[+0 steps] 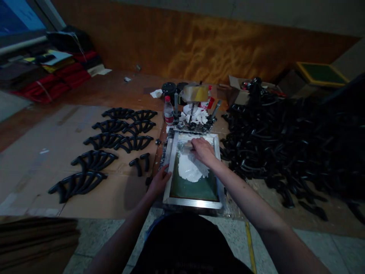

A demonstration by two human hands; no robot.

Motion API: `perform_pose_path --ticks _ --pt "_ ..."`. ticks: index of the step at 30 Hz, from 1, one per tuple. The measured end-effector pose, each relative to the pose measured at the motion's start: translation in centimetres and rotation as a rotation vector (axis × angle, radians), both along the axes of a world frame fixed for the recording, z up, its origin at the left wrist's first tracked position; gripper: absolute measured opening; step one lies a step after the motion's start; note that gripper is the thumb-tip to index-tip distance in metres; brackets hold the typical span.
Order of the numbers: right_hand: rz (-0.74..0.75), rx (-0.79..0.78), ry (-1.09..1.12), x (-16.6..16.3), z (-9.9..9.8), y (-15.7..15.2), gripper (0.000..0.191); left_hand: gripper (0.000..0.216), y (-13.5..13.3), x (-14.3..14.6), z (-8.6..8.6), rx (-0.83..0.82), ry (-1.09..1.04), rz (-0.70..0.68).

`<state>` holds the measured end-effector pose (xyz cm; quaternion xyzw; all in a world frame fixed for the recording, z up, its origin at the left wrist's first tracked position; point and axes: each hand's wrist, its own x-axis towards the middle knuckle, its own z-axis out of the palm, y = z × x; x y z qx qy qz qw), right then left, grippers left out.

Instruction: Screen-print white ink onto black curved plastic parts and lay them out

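A metal-framed printing screen point(171, 167) lies flat in front of me, its green mesh smeared with white ink point(189, 171). My right hand point(203, 150) is closed over a squeegee point(185, 146) at the far end of the screen, above the ink. My left hand point(159, 180) grips the screen's left frame edge near its front corner.
Rows of black curved plastic parts point(114, 140) lie on cardboard to the left. A big heap of the same black parts point(288, 140) fills the right. Behind the screen stand a bottle point(168, 111), ink pots point(171, 89), white rags point(195, 114) and a clamp. Red cloth point(54, 82) sits far left.
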<state>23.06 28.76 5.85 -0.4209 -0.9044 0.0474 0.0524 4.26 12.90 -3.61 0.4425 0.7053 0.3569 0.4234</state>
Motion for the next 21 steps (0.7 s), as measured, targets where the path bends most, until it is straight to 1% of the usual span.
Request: perform_pose_path --ticks 2,5,7,9,10,11,12,14,16,18,20,21 --pt "0.059 -0.068 -0.070 0.0 -0.9 -1.3 0.017 0.063 -0.1 0.0 -0.1 -0.010 -0.008 -0.004" --pt "0.261 -0.075 -0.105 1.9 -1.9 -3.6 0.018 0.064 -0.2 0.0 -0.2 -0.015 -0.042 0.006" --pt "0.417 -0.089 -0.097 3.2 -1.6 -4.6 0.019 0.065 -0.2 0.0 -0.3 -0.016 -0.051 0.014" --pt "0.515 -0.145 -0.067 3.8 -0.9 -4.7 0.018 0.064 -0.2 0.1 -0.2 -0.014 -0.061 0.020" --pt "0.520 -0.171 -0.045 3.8 -0.7 -4.6 0.017 0.064 -0.2 0.1 -0.1 -0.013 -0.070 0.022" --pt "0.491 -0.183 -0.020 3.7 -0.6 -4.5 0.017 0.064 -0.2 0.2 0.0 -0.012 -0.079 0.025" --pt "0.441 -0.174 0.004 3.5 -0.7 -4.5 0.016 0.065 -0.2 0.2 0.2 -0.011 -0.087 0.029" --pt "0.358 -0.107 0.037 3.3 -1.5 -4.8 0.018 0.065 -0.2 0.3 0.5 -0.013 -0.104 0.035" --pt "0.376 -0.050 0.045 3.7 -2.7 -5.8 0.023 0.066 -0.3 0.4 0.8 -0.016 -0.107 0.049" --pt "0.446 -0.061 0.037 4.2 -3.5 -6.6 0.024 0.066 -0.3 0.4 0.8 -0.014 -0.085 0.058" --pt "0.452 -0.101 0.044 4.1 -3.4 -6.6 0.022 0.066 -0.2 0.3 1.0 -0.019 -0.059 0.058" --pt "0.415 -0.114 0.058 3.7 -2.9 -6.1 0.022 0.067 -0.2 0.3 1.1 -0.024 -0.059 0.049"
